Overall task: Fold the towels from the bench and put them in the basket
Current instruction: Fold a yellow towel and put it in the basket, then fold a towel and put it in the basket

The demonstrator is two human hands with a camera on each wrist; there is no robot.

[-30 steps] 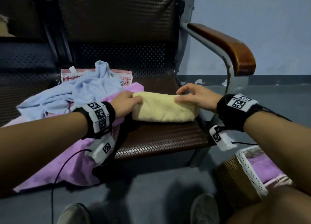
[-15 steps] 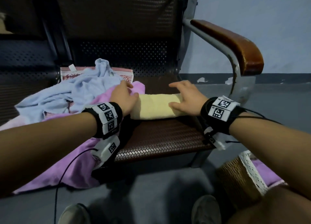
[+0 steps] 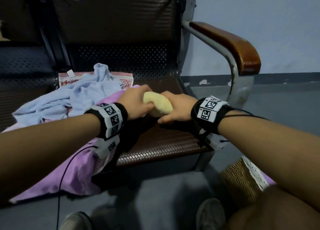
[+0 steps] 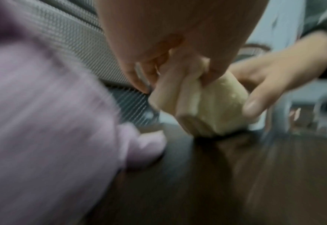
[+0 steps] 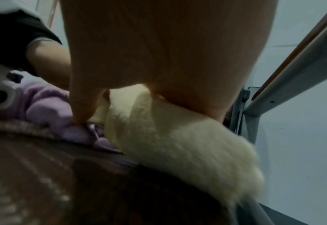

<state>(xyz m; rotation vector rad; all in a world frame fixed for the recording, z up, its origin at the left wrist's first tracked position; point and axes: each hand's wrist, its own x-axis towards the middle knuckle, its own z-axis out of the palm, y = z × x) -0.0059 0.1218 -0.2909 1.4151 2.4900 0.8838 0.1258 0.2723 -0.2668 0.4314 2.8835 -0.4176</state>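
Observation:
A yellow towel (image 3: pixel 158 103), folded into a thick short bundle, is on the brown woven bench seat (image 3: pixel 161 145), held between both hands. My left hand (image 3: pixel 138 103) pinches the bundle's left end; the left wrist view shows its fingers clamped on the layered edge of the yellow towel (image 4: pixel 212 106). My right hand (image 3: pixel 174 107) wraps over the right end with the thumb underneath, and the yellow towel (image 5: pixel 178 144) bulges out below its palm. At the lower right a wicker basket (image 3: pixel 242 181) stands on the floor with a purple towel (image 3: pixel 270 179) inside.
On the seat to the left lie a loose light blue towel (image 3: pixel 69 98), a pink patterned towel (image 3: pixel 69 77) and a purple towel (image 3: pixel 74 165) hanging over the front edge. A wooden armrest (image 3: pixel 230 44) stands at the right. My shoes show on the grey floor.
The yellow towel lay long and flat with one hand at each end. My hands have come together and the towel is now doubled into a short bundle between them.

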